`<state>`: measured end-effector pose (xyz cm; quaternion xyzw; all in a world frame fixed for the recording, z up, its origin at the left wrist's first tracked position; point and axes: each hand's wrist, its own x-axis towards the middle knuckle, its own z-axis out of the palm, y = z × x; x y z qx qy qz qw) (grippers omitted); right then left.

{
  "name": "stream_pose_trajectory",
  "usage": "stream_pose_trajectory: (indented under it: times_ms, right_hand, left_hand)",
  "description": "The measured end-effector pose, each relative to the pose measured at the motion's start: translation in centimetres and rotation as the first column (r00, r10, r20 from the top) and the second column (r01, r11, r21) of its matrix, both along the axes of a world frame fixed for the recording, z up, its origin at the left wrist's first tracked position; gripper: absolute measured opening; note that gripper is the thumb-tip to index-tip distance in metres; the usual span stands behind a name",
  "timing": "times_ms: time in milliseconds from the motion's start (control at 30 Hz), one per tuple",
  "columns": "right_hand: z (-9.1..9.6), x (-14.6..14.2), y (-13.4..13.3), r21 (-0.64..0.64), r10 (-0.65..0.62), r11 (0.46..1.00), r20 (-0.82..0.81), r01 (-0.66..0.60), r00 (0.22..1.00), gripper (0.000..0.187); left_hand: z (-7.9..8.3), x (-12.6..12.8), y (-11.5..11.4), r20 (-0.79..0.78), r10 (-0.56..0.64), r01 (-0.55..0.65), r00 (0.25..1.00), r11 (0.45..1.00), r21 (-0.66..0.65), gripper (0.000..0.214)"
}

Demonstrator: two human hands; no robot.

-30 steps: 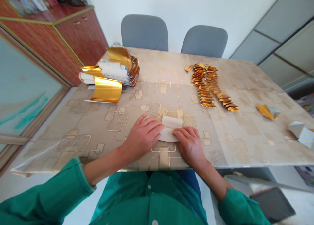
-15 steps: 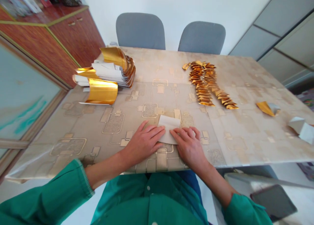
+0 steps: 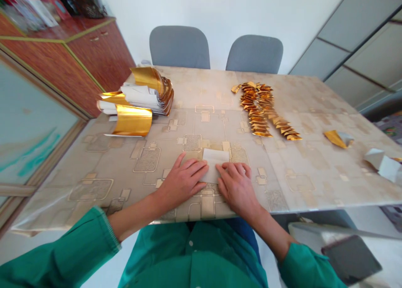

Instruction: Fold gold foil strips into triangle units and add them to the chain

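A white paper piece [image 3: 215,164] lies flat on the patterned table cover [image 3: 301,183], between my hands. My left hand [image 3: 184,181] presses its fingertips against the paper's left side. My right hand [image 3: 235,187] rests with its fingers across the paper's lower right part. Farther back on the left stands a stack of gold-and-white foil strips [image 3: 141,101]. A long chain of interlocked gold folded pieces [image 3: 260,110] lies at the back right. Beyond it are a small gold folded piece [image 3: 337,139] and a white folded piece [image 3: 380,164].
Several gold strips curl at the stack's near end. Grey chairs [image 3: 179,47] stand behind the table, and a wooden cabinet [image 3: 97,66] stands at the back left. A dark tablet-like device [image 3: 350,258] sits low at the right, below the table edge.
The white paper has gone from a curled, rounded fold to lying flat under my fingers. My hands have drawn closer together on it. The whole view has shifted slightly.
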<state>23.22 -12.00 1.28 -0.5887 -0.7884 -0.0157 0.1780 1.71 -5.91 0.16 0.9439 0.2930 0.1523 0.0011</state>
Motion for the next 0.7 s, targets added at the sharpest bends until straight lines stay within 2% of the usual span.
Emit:
stream_pose_trajectory:
  times_ms: [200,367,533,700]
  right_hand:
    - [-0.5,1.7,-0.2,0.066,0.004,0.998,0.004,-0.004,1.0,0.025]
    - [-0.7,1.9,0.7,0.093,-0.024,0.995,-0.072,0.031,0.997,0.017]
    - [-0.6,1.7,1.7,0.095,-0.036,0.994,-0.135,0.049,0.99,0.012]
    - [-1.0,2.2,1.8,0.013,-0.068,0.997,-0.215,0.073,0.974,0.013]
  left_hand:
    - [0.4,-0.1,0.2,0.048,0.011,-0.01,0.999,1.0,-0.023,0.029]
    - [1.1,1.2,2.8,0.122,0.024,-0.011,0.992,0.994,-0.108,0.017]
    - [1.1,2.7,5.6,0.109,0.117,-0.098,0.987,0.981,-0.165,0.035]
    - [0.6,2.9,5.8,0.124,0.119,-0.089,0.985,0.971,-0.22,0.034]
